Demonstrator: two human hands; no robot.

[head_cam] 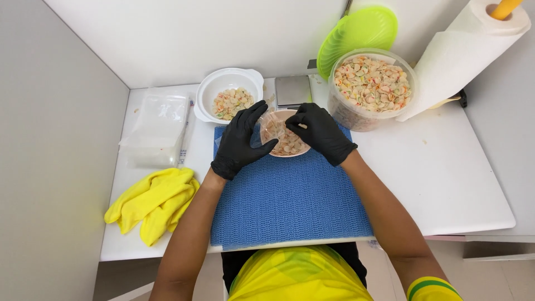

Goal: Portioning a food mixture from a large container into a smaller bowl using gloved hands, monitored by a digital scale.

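Both my hands wear black gloves. My left hand (241, 142) and my right hand (319, 132) together hold a small clear plastic bag (271, 126) open over a small pinkish bowl (291, 146) of pale shell-shaped snacks. The bowl sits at the far edge of a blue mat (290, 200). The bag seems to have a few snack pieces in it, partly hidden by my fingers.
A white bowl (218, 85) with some snacks stands at the back left, a small scale (293, 91) behind the mat, and a large clear tub (356, 114) of snacks with a green lid (359, 32) behind it at the right. A paper towel roll (465, 53), stacked clear bags (156, 131) and a yellow cloth (153, 203) are also here.
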